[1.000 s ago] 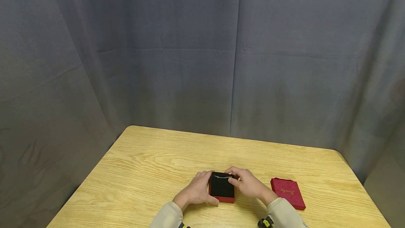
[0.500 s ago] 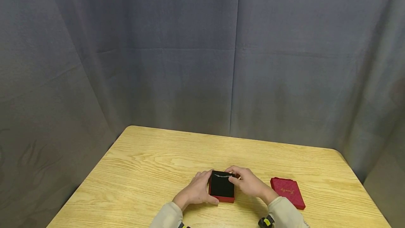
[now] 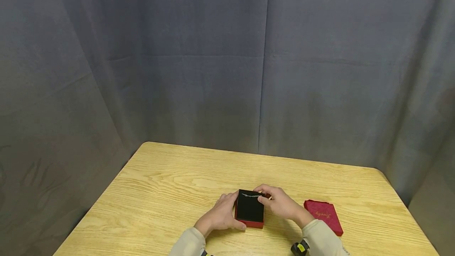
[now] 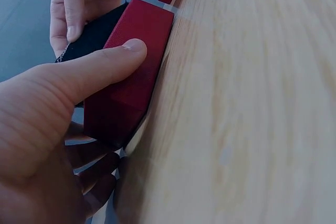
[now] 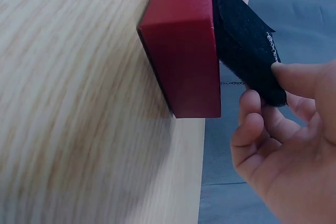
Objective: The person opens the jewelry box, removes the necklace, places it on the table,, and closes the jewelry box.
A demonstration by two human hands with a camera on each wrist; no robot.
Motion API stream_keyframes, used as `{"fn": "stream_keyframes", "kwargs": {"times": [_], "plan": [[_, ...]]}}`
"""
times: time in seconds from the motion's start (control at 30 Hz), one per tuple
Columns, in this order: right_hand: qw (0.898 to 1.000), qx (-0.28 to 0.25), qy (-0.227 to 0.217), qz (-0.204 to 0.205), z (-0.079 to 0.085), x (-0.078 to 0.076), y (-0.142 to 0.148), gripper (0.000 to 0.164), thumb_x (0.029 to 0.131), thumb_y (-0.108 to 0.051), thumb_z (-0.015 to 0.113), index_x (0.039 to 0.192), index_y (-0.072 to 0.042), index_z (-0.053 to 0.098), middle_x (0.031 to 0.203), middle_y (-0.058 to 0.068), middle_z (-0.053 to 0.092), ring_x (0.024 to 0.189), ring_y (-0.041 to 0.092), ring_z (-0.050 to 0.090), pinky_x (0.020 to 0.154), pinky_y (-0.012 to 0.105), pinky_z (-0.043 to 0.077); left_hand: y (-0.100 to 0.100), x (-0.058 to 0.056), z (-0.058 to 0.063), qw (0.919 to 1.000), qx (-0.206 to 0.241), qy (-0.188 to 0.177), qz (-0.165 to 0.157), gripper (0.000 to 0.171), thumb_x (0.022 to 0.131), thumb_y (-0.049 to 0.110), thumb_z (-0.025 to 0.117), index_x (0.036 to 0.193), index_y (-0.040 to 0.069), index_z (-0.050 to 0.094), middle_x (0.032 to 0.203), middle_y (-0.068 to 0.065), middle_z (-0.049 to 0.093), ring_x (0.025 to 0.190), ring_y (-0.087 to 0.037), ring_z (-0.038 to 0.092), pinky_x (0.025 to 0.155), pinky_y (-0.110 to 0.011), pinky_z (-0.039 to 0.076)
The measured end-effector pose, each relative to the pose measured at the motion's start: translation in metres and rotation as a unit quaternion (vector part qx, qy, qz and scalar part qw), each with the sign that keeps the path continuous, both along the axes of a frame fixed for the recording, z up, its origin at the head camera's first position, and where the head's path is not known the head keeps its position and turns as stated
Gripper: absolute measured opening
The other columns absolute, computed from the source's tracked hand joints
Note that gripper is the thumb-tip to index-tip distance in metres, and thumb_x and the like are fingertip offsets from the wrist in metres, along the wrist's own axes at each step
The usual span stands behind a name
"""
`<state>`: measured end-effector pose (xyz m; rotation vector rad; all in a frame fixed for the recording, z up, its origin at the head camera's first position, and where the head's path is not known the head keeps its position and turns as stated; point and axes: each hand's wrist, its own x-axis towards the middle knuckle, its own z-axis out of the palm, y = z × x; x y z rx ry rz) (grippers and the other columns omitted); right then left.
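A red jewelry box sits on the table, and its black foam insert is tilted up out of it at the far side. My left hand grips the box from the left, thumb across the front wall and fingers round the far side. With thumb and fingers, my right hand pinches the insert's raised far right corner. A silver chain lies across the insert's far end near my right thumb. In the right wrist view a thin piece of chain also spans the gap between insert and box.
The red box lid, with gold lettering, lies on the wooden table to the right of my right hand. Grey curtains hang behind the table and at both sides.
My right hand has raised the far edge of the black insert, so it tilts higher out of the box. The left hand and the lid stay where they were.
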<state>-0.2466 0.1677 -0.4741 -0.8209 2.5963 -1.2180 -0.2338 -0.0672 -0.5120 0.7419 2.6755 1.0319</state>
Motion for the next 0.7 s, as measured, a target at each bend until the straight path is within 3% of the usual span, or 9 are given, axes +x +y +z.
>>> {"fn": "stream_keyframes", "kwargs": {"times": [0.7], "plan": [[1.000, -0.009, 0.000, -0.004, 0.015, 0.005, -0.003, 0.023, 0.098, -0.019, 0.053, 0.118, -0.012, 0.061, 0.098, -0.002, 0.060, 0.087, 0.019, 0.050, 0.070, 0.032, 0.044, 0.001, -0.001, -0.001, 0.9996, 0.026, 0.007, -0.009, 0.099, 0.065, 0.031, 0.085, 0.146, 0.022, 0.031, 0.134, 0.000, 0.045, 0.119, -0.019, 0.037, 0.100, -0.048, 0.029]]}}
